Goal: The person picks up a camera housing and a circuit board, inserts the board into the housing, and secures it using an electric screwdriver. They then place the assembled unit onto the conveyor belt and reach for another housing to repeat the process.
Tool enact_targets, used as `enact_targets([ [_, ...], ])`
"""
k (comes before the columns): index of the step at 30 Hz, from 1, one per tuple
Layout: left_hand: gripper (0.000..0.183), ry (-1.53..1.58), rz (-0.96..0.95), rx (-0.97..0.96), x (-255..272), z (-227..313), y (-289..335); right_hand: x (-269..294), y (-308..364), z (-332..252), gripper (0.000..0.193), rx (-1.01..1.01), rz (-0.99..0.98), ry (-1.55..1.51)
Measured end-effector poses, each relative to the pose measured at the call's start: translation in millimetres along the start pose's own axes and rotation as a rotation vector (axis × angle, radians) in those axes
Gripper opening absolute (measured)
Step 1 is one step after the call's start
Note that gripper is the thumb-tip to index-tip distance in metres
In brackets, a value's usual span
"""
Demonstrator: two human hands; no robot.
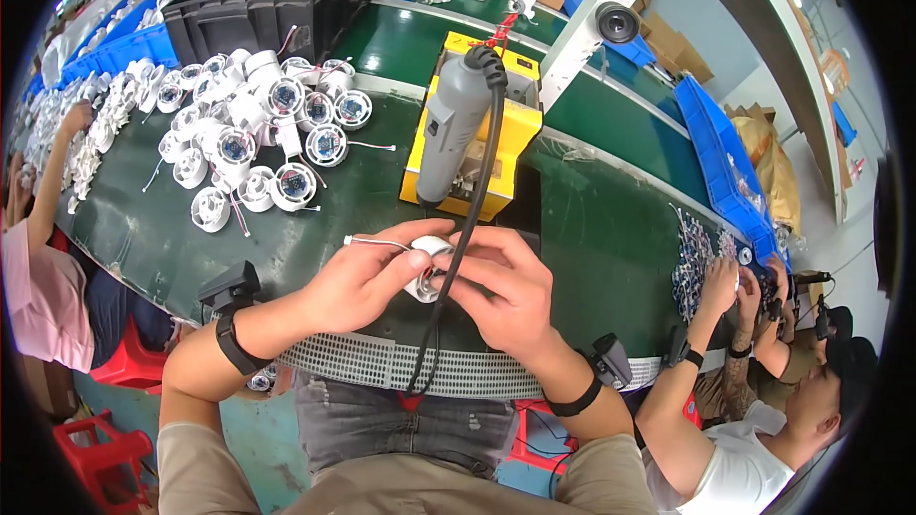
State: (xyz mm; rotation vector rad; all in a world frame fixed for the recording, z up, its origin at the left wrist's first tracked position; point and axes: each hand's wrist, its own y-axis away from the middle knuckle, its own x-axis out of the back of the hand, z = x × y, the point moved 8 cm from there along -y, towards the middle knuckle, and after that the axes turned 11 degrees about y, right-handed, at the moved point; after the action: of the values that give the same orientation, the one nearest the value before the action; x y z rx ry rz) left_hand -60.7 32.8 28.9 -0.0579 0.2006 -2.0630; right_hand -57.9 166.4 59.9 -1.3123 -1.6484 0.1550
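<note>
Between my two hands, low over the green work surface, is a small white round plastic housing [425, 288]. My left hand [367, 277] is closed on its left side, thumb pressed against it. A thin white lead with a small connector [351, 240] sticks out past that hand's knuckles. From the right, my right hand [503, 286] pinches the housing with bent fingers, which hide part of its inside. Just beyond my hands hangs a grey electric screwdriver [456, 129], upright with its tip down. Its black cord [477, 200] loops down in front of my right fingers.
A yellow box [520, 133] stands behind the screwdriver. Left of it lie many white housings with circuit boards [284, 95], before a black crate [258, 14]. Blue bins [730, 172] line the right. Co-workers' hands [720, 286] work at a pile of small wired parts [689, 262].
</note>
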Motion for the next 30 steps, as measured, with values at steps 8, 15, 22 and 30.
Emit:
enact_targets([
  [8,0.039,0.084,0.066,-0.098,3.5,-2.8,-0.2,-1.1,1.9,7.9,0.030,-0.183,-0.007,-0.064],
  [15,0.039,0.035,0.014,-0.122,3.2,-0.7,0.3,-2.0,6.7,15.6,0.023,-0.172,0.021,-0.122],
  [22,0.038,-0.025,0.020,-0.119,1.9,-0.1,-0.2,-8.4,10.7,19.9,0.019,-0.325,0.009,-0.403],
  [30,0.037,0.056,0.018,-0.129,-1.6,-3.6,0.4,2.5,4.5,5.1,0.015,-0.116,0.084,-0.036],
])
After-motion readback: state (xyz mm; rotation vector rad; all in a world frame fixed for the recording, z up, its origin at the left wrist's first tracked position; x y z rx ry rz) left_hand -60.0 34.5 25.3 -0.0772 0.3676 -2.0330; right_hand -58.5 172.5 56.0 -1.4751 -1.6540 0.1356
